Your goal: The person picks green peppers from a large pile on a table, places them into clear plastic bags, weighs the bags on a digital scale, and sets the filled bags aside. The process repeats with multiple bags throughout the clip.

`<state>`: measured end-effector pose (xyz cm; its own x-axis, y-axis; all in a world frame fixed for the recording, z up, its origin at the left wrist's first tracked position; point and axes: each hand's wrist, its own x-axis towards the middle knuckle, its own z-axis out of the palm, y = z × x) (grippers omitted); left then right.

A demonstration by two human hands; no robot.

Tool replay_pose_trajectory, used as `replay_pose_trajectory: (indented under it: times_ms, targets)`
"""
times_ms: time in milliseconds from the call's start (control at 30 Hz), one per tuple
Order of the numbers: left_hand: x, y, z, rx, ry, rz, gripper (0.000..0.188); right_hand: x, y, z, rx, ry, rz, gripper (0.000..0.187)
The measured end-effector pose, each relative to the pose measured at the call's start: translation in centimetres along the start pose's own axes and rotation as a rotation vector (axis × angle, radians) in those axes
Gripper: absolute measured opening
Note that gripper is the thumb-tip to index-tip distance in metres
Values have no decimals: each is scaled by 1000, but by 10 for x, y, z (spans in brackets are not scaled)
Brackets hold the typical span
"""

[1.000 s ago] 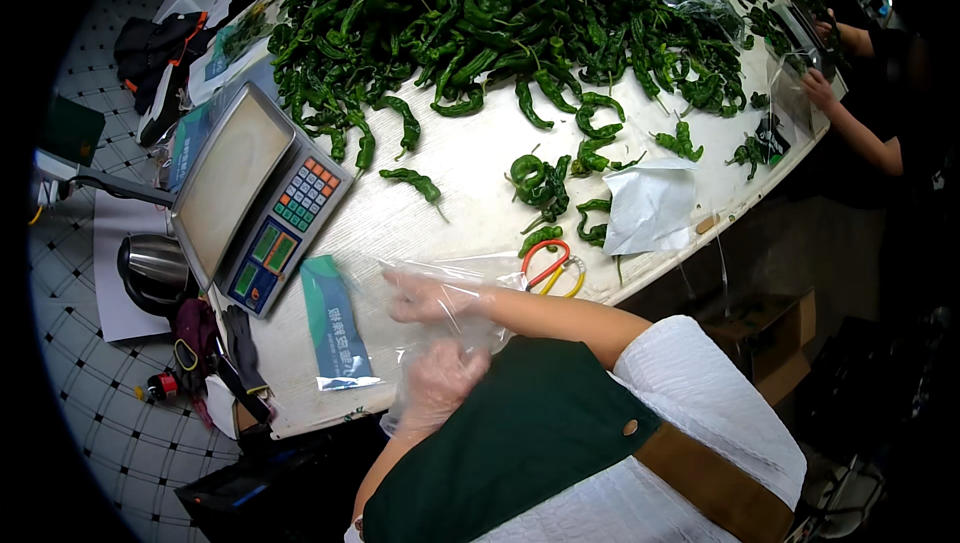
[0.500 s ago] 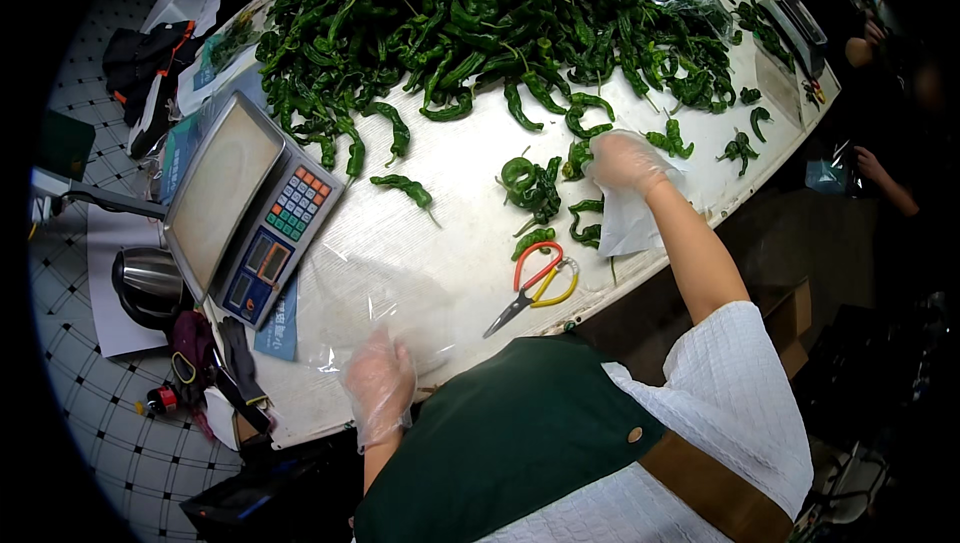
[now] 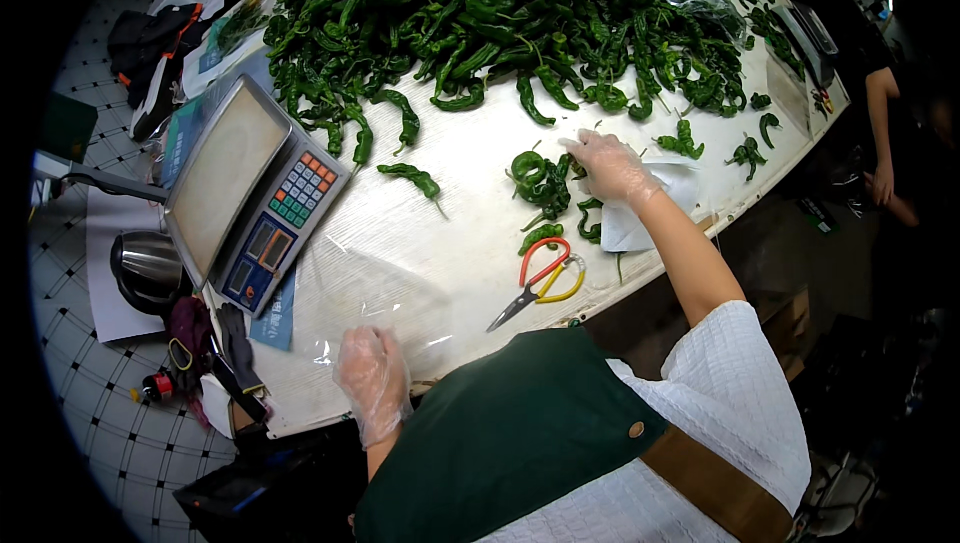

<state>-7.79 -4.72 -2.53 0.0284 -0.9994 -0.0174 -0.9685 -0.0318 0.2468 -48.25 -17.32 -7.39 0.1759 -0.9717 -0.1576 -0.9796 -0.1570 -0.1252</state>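
Both my hands wear thin clear plastic gloves. At the near edge of the table my left hand is closed on the edge of a clear plastic bag lying flat. My right hand reaches over the table, fingers stretched toward the left, beside a small cluster of curled green peppers. Its underside is hidden. A white sheet lies below my right wrist. Just nearer than the cluster are scissors with one red and one yellow handle, blades pointing toward me.
A large heap of green peppers covers the far side. A digital scale stands at the left, with a single pepper right of it. Beyond the table's left edge is a metal kettle. Another person's arm shows at far right.
My right hand has shifted slightly left and away from me, its fingers now stretched further. The curled pepper beyond it looks moved toward the heap. My left hand stays at the bag.
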Motion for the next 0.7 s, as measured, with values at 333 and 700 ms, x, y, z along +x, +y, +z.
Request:
replay_pose_trajectory:
  times_ms: [333,700]
  targets:
    - [-2,-2,4,-132,79,44,13,26,15,-4,-14,-70,29,23]
    - [17,-5,28,-56,129,142,6,-192,113,-68,1525,317,507,23]
